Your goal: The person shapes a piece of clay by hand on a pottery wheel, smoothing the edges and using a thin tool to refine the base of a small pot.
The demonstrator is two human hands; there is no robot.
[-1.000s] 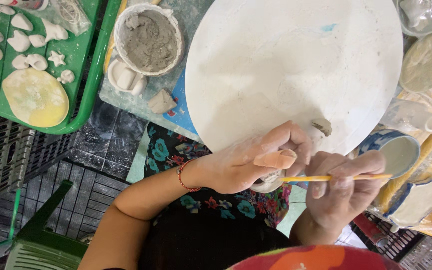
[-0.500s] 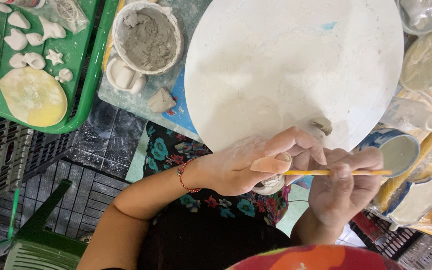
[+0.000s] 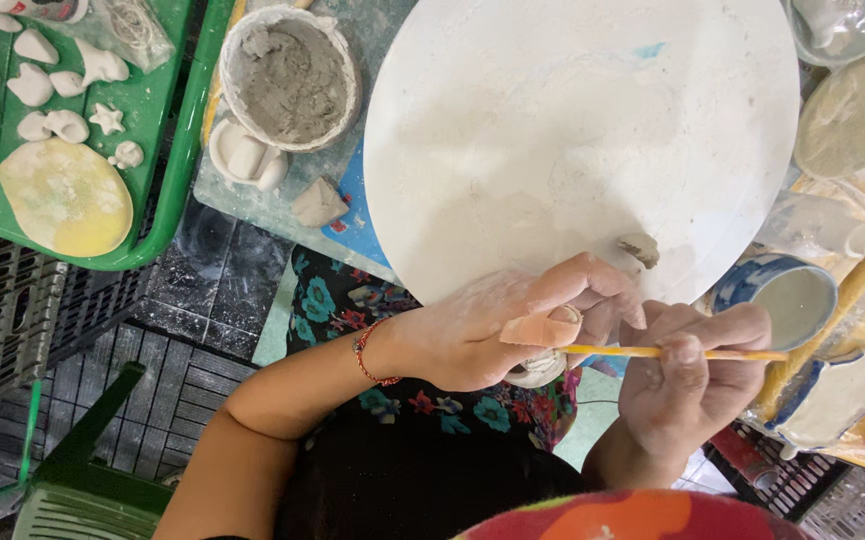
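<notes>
The left hand (image 3: 492, 325) is closed around a small white clay piece (image 3: 537, 368), and the right hand (image 3: 687, 385) pinches a thin yellow brush (image 3: 652, 352) lying flat, its tip pointing left at the piece.

Left hand (image 3: 492, 330) around small clay piece (image 3: 537, 368), right hand (image 3: 687, 385) with yellow stick (image 3: 672, 352)

Left hand (image 3: 492, 325) curled closed, thumb bandaged, forearm bent across the lap. Right hand (image 3: 687, 385) clenched in a pinch, close beside it.

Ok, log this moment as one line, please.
left hand: holds small white clay piece | right hand: holds yellow stick tool against it | round white board: above hands
</notes>
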